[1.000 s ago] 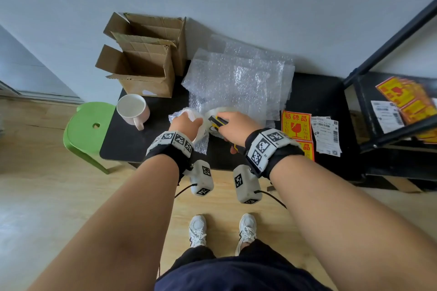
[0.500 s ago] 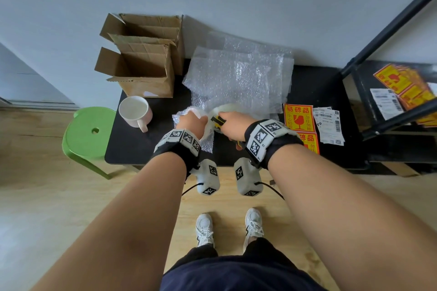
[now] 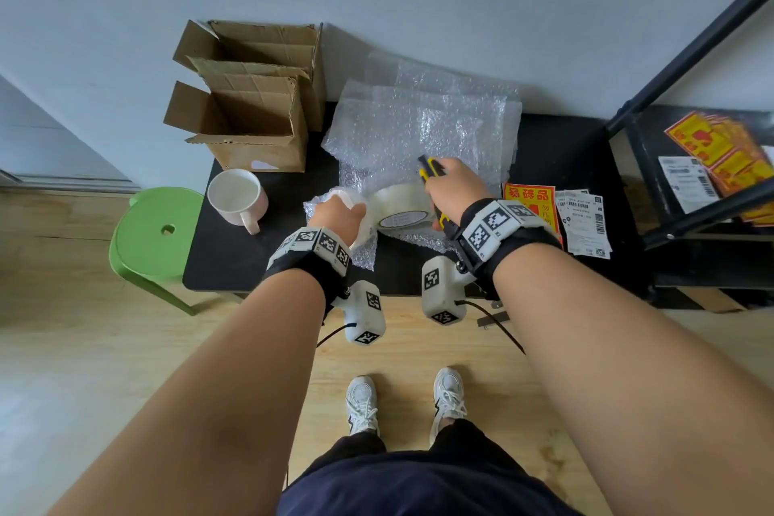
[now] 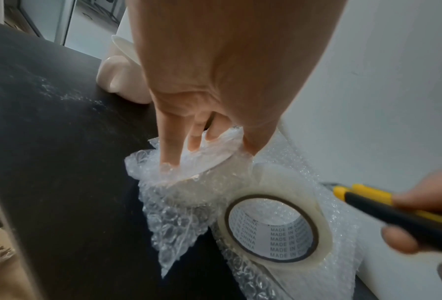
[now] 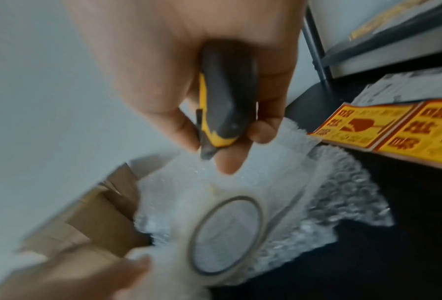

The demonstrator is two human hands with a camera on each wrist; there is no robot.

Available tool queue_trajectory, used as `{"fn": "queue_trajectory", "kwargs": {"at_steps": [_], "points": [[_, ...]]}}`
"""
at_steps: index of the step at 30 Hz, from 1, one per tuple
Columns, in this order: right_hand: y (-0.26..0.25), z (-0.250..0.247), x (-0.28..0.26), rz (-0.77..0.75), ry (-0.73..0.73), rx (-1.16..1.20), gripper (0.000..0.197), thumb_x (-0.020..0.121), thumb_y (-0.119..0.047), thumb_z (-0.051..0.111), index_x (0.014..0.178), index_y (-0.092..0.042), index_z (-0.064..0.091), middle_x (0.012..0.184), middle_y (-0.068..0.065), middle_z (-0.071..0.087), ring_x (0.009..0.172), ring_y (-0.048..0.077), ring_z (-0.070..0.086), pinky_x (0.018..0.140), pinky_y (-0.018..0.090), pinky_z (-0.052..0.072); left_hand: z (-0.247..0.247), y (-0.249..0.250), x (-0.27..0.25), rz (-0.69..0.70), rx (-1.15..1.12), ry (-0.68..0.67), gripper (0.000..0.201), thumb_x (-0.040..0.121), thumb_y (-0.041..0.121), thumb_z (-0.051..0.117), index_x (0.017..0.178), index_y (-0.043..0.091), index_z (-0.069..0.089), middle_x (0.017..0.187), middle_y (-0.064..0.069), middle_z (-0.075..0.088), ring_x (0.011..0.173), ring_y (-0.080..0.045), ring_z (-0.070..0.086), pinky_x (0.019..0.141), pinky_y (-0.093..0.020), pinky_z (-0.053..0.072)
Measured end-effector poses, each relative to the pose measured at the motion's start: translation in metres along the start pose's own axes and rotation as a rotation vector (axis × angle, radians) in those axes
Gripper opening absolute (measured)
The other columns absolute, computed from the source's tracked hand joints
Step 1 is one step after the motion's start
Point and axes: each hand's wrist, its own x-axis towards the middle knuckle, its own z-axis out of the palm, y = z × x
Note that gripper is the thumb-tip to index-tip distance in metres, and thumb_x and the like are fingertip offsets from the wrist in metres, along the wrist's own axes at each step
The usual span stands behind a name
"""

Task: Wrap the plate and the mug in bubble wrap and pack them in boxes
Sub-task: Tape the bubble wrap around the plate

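The left hand [image 4: 209, 81] reaches down onto a bubble-wrapped bundle [image 4: 189, 178] on the black table [image 3: 234, 251]; its fingers [image 4: 169, 148] are curled over the top of the wrap and grip it, the thumb down the far side; what is inside shows only as a pale round rim, so whether it is the plate cannot be told. Touching the bundle's right side stands a roll of clear tape [image 4: 273, 227], on edge, resting on loose bubble wrap. The right hand [image 3: 450, 191] is raised above the roll, fingers and thumb closed round a yellow and black utility knife [image 5: 223, 97], tip pointing away from the person; the right wrist view is blurred. Behind, sheets of bubble wrap [image 3: 423, 126] lie piled against the wall. The white mug [image 3: 236, 197] stands unwrapped and upright to the left of the bundle, near it; beyond the mug are two open cardboard boxes [image 3: 247, 126]. Yellow fragile stickers [image 3: 530, 197] and printed labels [image 3: 584, 222] lie to the right; a green stool [image 3: 157, 230] stands left of the table.
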Motion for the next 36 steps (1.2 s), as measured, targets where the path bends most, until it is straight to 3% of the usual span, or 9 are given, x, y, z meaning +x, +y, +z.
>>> {"fn": "queue_trajectory", "kwargs": {"at_steps": [5,8,10,17,20,23,28,33,36], "points": [[0.038,0.008,0.014,0.053,0.064,-0.248,0.045,0.100,-0.029,0.030,0.144,-0.034,0.033,0.109,0.011,0.057,0.092,0.032,0.060,0.078,0.038,0.048,0.003,-0.001,0.002,0.037,0.132,-0.012,0.041,0.103,0.023,0.037,0.141,0.008,0.039,0.140,-0.023,0.038,0.127,-0.037,0.041,0.101,-0.039,0.039],[0.058,0.018,0.020,0.022,0.107,-0.419,0.057,0.095,-0.023,0.040,0.147,-0.042,0.024,0.131,0.014,0.043,0.119,0.035,0.048,0.102,0.047,0.036,0.005,-0.003,0.006,0.031,0.205,-0.027,0.045,0.101,0.031,0.041,0.135,0.002,0.044,0.131,-0.022,0.049,0.119,-0.037,0.049,0.093,-0.039,0.042],[0.068,0.023,0.024,0.020,0.137,-0.468,0.065,0.092,-0.023,0.053,0.147,-0.040,0.024,0.142,0.015,0.035,0.130,0.036,0.037,0.106,0.051,0.031,0.010,-0.006,0.013,0.021,0.217,-0.029,0.049,0.099,0.037,0.042,0.135,0.003,0.043,0.129,-0.020,0.052,0.115,-0.035,0.052,0.085,-0.034,0.038],[0.073,0.028,0.039,0.053,0.104,-0.467,0.046,0.090,-0.018,0.057,0.134,-0.019,0.045,0.136,0.018,0.039,0.127,0.037,0.039,0.104,0.048,0.039,0.011,-0.005,0.011,-0.048,0.107,-0.015,0.052,0.099,0.040,0.040,0.137,0.006,0.040,0.131,-0.018,0.052,0.116,-0.032,0.052,0.083,-0.031,0.034],[0.050,0.027,0.043,-0.105,0.182,-0.254,0.039,0.092,-0.014,0.048,0.130,-0.016,0.054,0.132,0.011,0.048,0.121,0.030,0.048,0.099,0.042,0.044,0.011,-0.004,0.010,-0.055,0.116,-0.017,0.050,0.098,0.041,0.041,0.134,0.006,0.043,0.127,-0.018,0.053,0.111,-0.033,0.053,0.080,-0.032,0.036],[0.020,0.028,0.038,-0.254,0.079,-0.048,0.038,0.090,-0.020,0.048,0.127,-0.016,0.058,0.129,0.003,0.055,0.116,0.021,0.053,0.099,0.038,0.045,0.010,-0.002,0.007,-0.055,0.143,-0.021,0.047,0.098,0.039,0.040,0.132,0.007,0.044,0.127,-0.017,0.052,0.110,-0.032,0.052,0.080,-0.034,0.037],[0.001,0.040,0.033,-0.342,-0.164,-0.377,0.028,0.085,-0.018,0.055,0.109,-0.009,0.067,0.106,0.007,0.067,0.097,0.025,0.062,0.085,0.036,0.052,0.007,0.004,0.002,-0.057,0.131,-0.038,0.042,0.101,0.030,0.039,0.136,0.007,0.042,0.135,-0.017,0.046,0.124,-0.033,0.045,0.096,-0.039,0.039],[0.005,0.040,0.039,-0.344,-0.188,-0.434,0.018,0.084,-0.025,0.067,0.099,-0.014,0.069,0.095,0.003,0.068,0.088,0.022,0.064,0.073,0.031,0.049,0.009,0.005,-0.003,-0.066,0.043,0.005,0.047,0.091,0.042,0.054,0.125,0.011,0.050,0.121,-0.008,0.057,0.108,-0.027,0.055,0.075,-0.028,0.036],[0.005,0.039,0.038,-0.374,-0.205,-0.420,0.037,0.082,-0.035,0.073,0.116,-0.022,0.065,0.115,-0.002,0.065,0.102,0.018,0.061,0.081,0.027,0.045,0.007,0.006,-0.007,-0.045,0.080,0.002,0.050,0.091,0.033,0.056,0.133,0.009,0.045,0.125,-0.012,0.054,0.108,-0.027,0.055,0.075,-0.029,0.035]]}}
